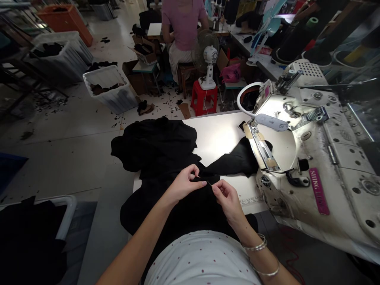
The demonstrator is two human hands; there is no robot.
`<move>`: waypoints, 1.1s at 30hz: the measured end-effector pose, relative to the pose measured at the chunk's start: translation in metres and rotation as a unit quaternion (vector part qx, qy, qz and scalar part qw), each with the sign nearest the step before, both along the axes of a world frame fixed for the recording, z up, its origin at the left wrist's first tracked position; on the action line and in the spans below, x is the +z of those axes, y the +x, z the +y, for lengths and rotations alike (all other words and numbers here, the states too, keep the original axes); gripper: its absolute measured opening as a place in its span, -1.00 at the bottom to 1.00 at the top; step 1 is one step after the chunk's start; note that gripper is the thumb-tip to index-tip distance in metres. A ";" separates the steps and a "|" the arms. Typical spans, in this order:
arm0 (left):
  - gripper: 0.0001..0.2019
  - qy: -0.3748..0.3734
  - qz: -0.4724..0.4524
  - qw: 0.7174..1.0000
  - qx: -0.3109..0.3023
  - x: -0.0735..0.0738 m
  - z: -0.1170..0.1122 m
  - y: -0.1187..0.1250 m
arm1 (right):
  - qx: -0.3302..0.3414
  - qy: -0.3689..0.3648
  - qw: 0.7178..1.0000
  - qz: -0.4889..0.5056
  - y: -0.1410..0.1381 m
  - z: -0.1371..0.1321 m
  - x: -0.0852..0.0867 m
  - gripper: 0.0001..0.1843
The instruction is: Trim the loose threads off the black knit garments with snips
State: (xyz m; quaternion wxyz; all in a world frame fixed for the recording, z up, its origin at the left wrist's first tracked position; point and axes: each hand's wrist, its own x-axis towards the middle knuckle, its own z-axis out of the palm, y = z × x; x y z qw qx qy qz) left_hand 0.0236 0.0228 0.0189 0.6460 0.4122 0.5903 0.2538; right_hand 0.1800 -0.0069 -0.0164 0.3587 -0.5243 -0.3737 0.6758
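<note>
A heap of black fabric (pixel 157 146) lies across the white sewing table (pixel 216 134) and hangs down over my lap. My left hand (pixel 185 183) pinches a fold of this cloth, fingers closed. My right hand (pixel 225 194) faces it a few centimetres away, fingers pinched on the same edge of the black fabric, with what looks like a thin thread or tool tip between the two hands. A tongue of the cloth runs right under the arm of the white industrial sewing machine (pixel 311 166).
A lit gooseneck lamp (pixel 270 122) sits on the machine. A person in a pink top (pixel 184 23) sits at the back beside a small fan (pixel 209 63) on a red stool (pixel 204 101). White bins (pixel 109 89) stand on the floor at left. A cart rail (pixel 67 215) is near left.
</note>
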 end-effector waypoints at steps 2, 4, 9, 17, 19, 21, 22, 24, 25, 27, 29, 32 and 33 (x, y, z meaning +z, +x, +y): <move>-0.73 -0.011 0.008 1.000 -0.003 0.003 0.001 0.000 | -0.011 -0.006 1.000 0.000 -0.001 0.000 0.000 -0.58; -0.80 -0.006 0.028 1.000 -0.007 0.005 0.003 -0.001 | -0.013 -0.028 1.000 0.007 0.000 0.000 0.000 -0.57; -0.90 0.027 0.087 0.996 -0.026 0.007 0.008 -0.006 | 0.025 -0.075 0.996 0.037 0.006 0.000 -0.001 -0.55; -0.90 0.015 0.053 0.993 -0.103 0.011 0.011 -0.017 | 0.072 -0.013 0.997 0.001 0.011 -0.004 -0.005 -0.60; -0.88 0.012 0.049 0.992 -0.115 0.013 0.012 -0.018 | 0.083 -0.004 0.997 -0.005 0.009 -0.005 -0.006 -0.62; -0.87 0.004 0.044 0.992 -0.122 0.013 0.012 -0.019 | 0.089 0.002 0.996 -0.010 0.007 -0.005 -0.006 -0.64; -0.86 0.001 0.043 0.991 -0.124 0.012 0.012 -0.019 | 0.091 0.005 0.996 -0.013 0.006 -0.004 -0.006 -0.64; -0.86 -0.002 0.042 0.991 -0.128 0.011 0.012 -0.019 | 0.094 0.015 0.995 -0.018 0.004 -0.003 -0.006 -0.66; -0.86 -0.002 0.041 0.991 -0.130 0.010 0.012 -0.019 | 0.094 0.022 0.995 -0.022 0.003 -0.002 -0.006 -0.67; -0.86 0.000 0.039 0.990 -0.135 0.009 0.012 -0.017 | 0.092 0.037 0.995 -0.034 0.002 0.001 -0.005 -0.69; -0.85 0.002 0.034 0.989 -0.141 0.008 0.013 -0.016 | 0.087 0.056 0.993 -0.049 0.001 0.003 -0.004 -0.70; -0.84 0.007 0.029 0.989 -0.145 0.008 0.014 -0.014 | 0.082 0.086 0.991 -0.069 0.000 0.005 -0.003 -0.73; -0.85 0.007 0.028 0.989 -0.144 0.009 0.014 -0.014 | 0.081 0.091 0.990 -0.072 0.000 0.006 -0.003 -0.73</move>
